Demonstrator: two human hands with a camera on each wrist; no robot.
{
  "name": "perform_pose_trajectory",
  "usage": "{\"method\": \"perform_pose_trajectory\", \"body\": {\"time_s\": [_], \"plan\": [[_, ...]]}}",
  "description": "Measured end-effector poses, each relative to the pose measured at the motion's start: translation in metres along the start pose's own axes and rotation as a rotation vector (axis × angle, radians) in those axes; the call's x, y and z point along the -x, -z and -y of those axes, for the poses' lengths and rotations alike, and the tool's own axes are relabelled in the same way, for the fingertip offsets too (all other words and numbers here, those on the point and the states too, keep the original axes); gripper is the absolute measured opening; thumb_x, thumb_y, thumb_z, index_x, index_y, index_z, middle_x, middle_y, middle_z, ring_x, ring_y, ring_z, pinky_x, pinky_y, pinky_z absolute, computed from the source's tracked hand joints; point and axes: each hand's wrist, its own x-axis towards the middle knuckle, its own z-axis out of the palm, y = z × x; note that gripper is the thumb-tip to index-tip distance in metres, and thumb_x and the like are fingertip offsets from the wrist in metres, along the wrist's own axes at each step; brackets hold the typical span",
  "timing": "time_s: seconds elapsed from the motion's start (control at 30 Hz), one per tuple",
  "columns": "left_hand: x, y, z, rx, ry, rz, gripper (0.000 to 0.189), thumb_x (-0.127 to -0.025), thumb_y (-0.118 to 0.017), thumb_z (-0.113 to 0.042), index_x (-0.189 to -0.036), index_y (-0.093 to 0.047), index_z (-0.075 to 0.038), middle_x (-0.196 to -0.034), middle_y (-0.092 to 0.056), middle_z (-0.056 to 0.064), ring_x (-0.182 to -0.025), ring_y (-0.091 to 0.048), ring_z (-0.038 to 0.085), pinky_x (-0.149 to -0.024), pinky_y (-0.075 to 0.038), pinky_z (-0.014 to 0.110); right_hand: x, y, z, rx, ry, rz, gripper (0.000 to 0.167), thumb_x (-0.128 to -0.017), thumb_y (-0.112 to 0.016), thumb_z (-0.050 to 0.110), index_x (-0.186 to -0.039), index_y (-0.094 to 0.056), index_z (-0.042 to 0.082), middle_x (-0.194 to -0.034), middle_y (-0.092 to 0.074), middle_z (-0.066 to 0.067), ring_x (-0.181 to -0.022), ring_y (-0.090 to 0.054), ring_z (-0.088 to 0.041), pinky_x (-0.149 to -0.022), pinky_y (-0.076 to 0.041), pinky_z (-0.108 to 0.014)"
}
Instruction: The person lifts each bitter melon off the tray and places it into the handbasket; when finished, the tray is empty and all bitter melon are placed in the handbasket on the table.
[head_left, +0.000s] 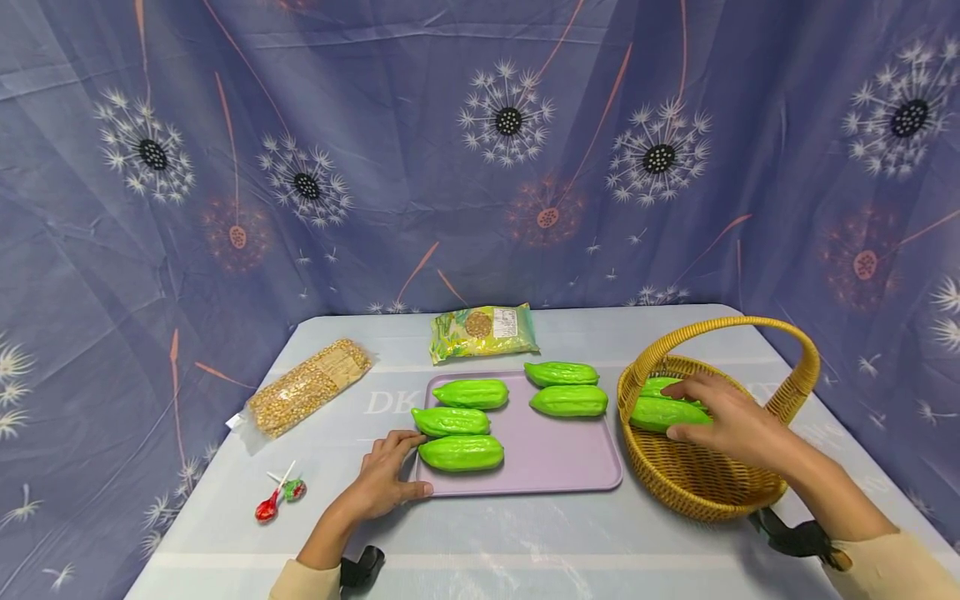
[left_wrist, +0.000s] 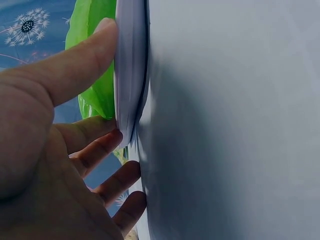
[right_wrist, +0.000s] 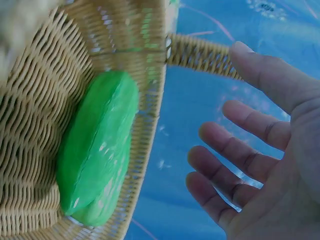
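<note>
The left hand [head_left: 387,477] touches the left edge of a lilac tray [head_left: 555,462], its fingers and thumb extended along the rim. Several green ridged gourds [head_left: 461,453] lie on the tray, three in a left column and two at the back right. Two more gourds [right_wrist: 97,145] rest side by side against the wall of a wicker basket [head_left: 675,492]. Over that basket hangs the right hand [head_left: 723,423], fingers spread and relaxed; in the right wrist view a gap separates it from the gourds and its palm is bare.
Behind the tray lies a green-yellow packet [head_left: 483,332]. A clear bag of corn kernels [head_left: 303,392] is at the back left, with a red lollipop [head_left: 267,507] and a green lollipop [head_left: 294,490] in front of it. The basket's tall handle [head_left: 720,323] arches above the right hand.
</note>
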Motion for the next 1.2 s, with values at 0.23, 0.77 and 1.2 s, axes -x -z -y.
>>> {"method": "perform_pose_trajectory", "body": {"time_s": [0.23,0.77,1.2], "plan": [[0.000,0.000,0.000,-0.011,0.000,-0.002,0.071,-0.072,-0.079,-0.034,-0.133,-0.050,-0.011,-0.136,-0.044,0.008,-0.123,-0.036,0.031,-0.098,-0.025,0.053,0.005,0.002,0.021,0.028,0.052,-0.023,0.047,-0.077,-0.076,0.037,-0.115,-0.062,0.014,-0.109,-0.062,-0.005,-0.100,-0.058,-0.028,-0.081,-0.046,-0.051],[0.000,0.000,-0.001,-0.012,-0.015,-0.017,0.070,-0.071,-0.080,-0.033,-0.132,-0.052,-0.011,-0.133,-0.046,0.007,-0.121,-0.038,0.030,-0.095,-0.026,0.052,-0.001,-0.029,0.062,0.048,0.248,-0.240,0.045,-0.070,-0.081,0.026,-0.111,-0.063,0.015,-0.104,-0.061,0.007,-0.097,-0.053,-0.011,-0.079,-0.046,-0.036],[-0.001,-0.001,0.001,-0.003,-0.002,-0.010,0.069,-0.072,-0.080,-0.031,-0.132,-0.052,-0.012,-0.134,-0.046,0.006,-0.122,-0.037,0.029,-0.095,-0.026,0.050,-0.023,-0.061,0.087,-0.011,0.193,-0.267,0.051,-0.073,-0.079,0.030,-0.116,-0.061,0.011,-0.111,-0.061,-0.004,-0.102,-0.051,-0.020,-0.083,-0.043,-0.042]]}}
